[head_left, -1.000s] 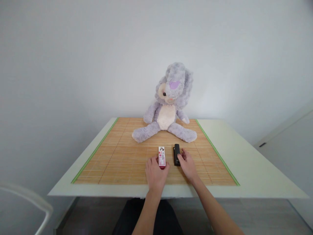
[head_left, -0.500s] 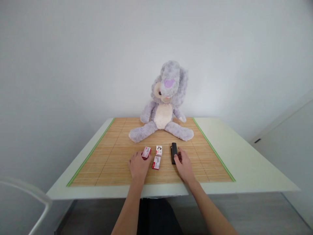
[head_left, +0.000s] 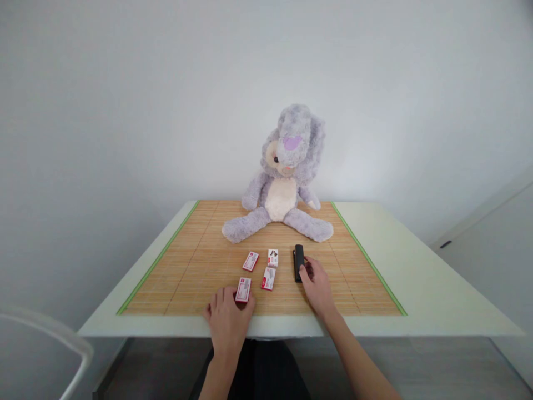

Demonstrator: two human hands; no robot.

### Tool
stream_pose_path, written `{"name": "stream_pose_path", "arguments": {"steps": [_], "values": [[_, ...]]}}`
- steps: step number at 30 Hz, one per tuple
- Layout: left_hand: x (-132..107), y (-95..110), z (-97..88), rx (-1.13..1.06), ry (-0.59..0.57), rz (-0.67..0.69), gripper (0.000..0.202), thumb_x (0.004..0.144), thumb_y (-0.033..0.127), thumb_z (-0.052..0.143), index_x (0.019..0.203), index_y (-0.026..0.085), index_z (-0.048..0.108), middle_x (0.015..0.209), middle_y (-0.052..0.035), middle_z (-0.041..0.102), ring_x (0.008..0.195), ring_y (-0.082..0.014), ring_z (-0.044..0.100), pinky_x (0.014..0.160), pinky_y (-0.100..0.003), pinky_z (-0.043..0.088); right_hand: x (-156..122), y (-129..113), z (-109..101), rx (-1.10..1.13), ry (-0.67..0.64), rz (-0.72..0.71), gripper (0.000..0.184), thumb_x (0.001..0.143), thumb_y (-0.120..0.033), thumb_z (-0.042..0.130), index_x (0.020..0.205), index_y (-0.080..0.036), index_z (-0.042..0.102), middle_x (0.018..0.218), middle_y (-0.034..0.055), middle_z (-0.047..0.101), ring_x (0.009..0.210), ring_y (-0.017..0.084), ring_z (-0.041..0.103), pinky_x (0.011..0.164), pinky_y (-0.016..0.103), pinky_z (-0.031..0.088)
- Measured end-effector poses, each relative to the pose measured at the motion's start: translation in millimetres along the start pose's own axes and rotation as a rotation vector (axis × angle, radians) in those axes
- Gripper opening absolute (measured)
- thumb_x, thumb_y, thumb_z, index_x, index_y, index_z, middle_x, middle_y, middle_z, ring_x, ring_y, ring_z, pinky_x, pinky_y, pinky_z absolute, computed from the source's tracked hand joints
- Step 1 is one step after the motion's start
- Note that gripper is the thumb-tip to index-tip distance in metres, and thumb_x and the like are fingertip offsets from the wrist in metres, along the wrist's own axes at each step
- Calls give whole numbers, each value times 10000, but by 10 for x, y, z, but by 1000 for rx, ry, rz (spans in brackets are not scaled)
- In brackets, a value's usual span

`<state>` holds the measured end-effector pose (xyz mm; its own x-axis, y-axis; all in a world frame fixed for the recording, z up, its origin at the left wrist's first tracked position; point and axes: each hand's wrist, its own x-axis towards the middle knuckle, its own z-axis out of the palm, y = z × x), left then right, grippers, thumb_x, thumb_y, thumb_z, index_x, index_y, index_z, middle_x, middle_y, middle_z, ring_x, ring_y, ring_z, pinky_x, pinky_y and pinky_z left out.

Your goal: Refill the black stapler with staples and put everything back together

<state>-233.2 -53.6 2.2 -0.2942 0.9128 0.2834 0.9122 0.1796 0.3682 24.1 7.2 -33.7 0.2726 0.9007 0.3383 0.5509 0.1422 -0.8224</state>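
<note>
My left hand [head_left: 228,319] is closed around a small red-and-white staple box [head_left: 243,289] near the front of the mat, thumb on its right side and fingers on its left. Just beyond lies a similar staple box [head_left: 250,261], apart from the hand. To the right, a white box with a dark picture [head_left: 272,257] and another red-and-white box [head_left: 268,279] sit end to end. My right hand [head_left: 318,283] grips the lower right side of a black stapler [head_left: 298,262], its thumb against it and the other fingers curled, partly hidden.
A bamboo mat [head_left: 187,278] with green edges covers much of the white table [head_left: 400,250]. At the back, a grey-lilac plush rabbit [head_left: 283,194] sits against the wall with its legs spread. A white curved bar [head_left: 54,325] shows at the lower left.
My left hand has drawn back towards the front edge with a staple box; a similar box stays where the hand was. The right hand keeps its place at the stapler. The view shifted slightly.
</note>
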Motion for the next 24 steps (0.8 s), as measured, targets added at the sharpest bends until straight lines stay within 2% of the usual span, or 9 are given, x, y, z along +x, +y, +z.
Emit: {"name": "stream_pose_path", "arguments": {"steps": [6,9,11,13,15,18,21,24], "values": [[245,24,55,-13,-16,37,247,900,442,619,1030,232,631,1046,-89,680,1068,-325,608,972,-456,423,1,-8,-5,20,3,-5,457,991,-481,522,1302,-179,667,1133,138,727,921,274,676,854,439,576],[261,94,9,-37,21,44,359,935,437,594,1197,192,617,1177,-146,655,1142,-355,577,994,-491,423,2,-9,-6,29,9,-7,470,986,-495,533,1297,-171,670,1094,132,732,892,269,672,830,432,576],[175,204,-13,-65,40,80,416,986,409,532,1324,170,567,1292,-175,613,1217,-358,542,1032,-503,416,0,-7,-7,36,10,-7,472,986,-498,540,1301,-170,667,1084,128,732,889,265,671,827,426,574],[67,364,5,-103,24,166,393,1018,364,489,1373,207,553,1353,-142,595,1257,-318,532,1072,-471,411,-2,-4,-6,43,8,-4,472,989,-495,542,1313,-172,660,1080,123,732,884,258,670,822,418,573],[-1,546,71,-139,-11,264,377,1020,327,501,1386,260,562,1401,-90,586,1294,-280,521,1109,-437,400,-4,0,-3,46,5,-4,474,990,-493,546,1324,-174,652,1077,118,730,875,253,668,820,414,571],[25,775,220,-170,-37,321,404,1018,287,493,1415,251,559,1427,-98,582,1302,-295,517,1108,-472,401,-5,-3,0,41,2,-5,473,987,-498,549,1320,-176,651,1049,108,726,846,246,664,803,411,568],[119,887,341,-193,-47,335,451,1011,255,476,1458,226,532,1456,-128,567,1295,-318,520,1086,-503,410,-6,-21,-7,30,5,-10,458,994,-492,539,1309,-180,652,1017,97,721,840,242,663,799,401,563],[136,884,385,-206,-53,339,524,1001,244,481,1524,222,460,1509,-136,525,1307,-319,508,1086,-494,409,-7,-44,-9,19,9,-14,458,988,-498,551,1301,-177,649,1008,93,715,837,238,659,797,391,555]]}}
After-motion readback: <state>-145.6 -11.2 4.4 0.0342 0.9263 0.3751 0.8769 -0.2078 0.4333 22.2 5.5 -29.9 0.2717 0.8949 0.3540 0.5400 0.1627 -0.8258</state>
